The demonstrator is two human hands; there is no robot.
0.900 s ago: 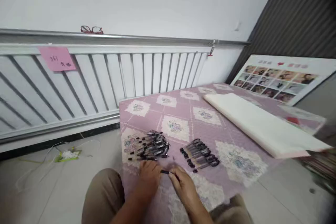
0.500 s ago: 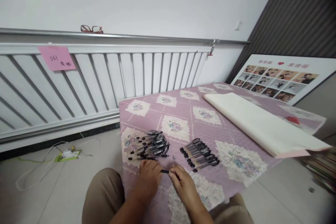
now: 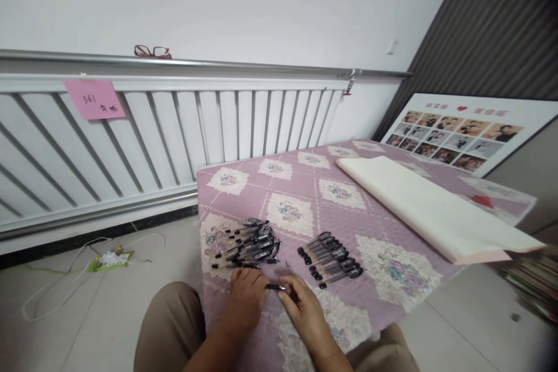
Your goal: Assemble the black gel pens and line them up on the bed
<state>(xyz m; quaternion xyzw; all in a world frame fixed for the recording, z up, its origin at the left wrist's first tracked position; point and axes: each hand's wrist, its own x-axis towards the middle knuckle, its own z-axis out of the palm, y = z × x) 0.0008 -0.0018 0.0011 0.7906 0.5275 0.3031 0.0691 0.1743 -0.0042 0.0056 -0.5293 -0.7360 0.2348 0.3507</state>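
My left hand and my right hand meet low in the middle of the view, both pinched on one black pen held level between them above the purple patterned cloth. Just beyond my left hand lies a loose heap of black pens. To its right, past my right hand, a tidier row of pens lies side by side. A tiny dark part sits on the cloth between the two groups.
A folded white sheet lies across the cloth's right side. A white radiator runs along the wall, with red glasses on its top rail and a pink note. A photo board leans at right. Cables lie on the floor at left.
Both hands stay on the pen with almost no movement; the view has shifted slightly.
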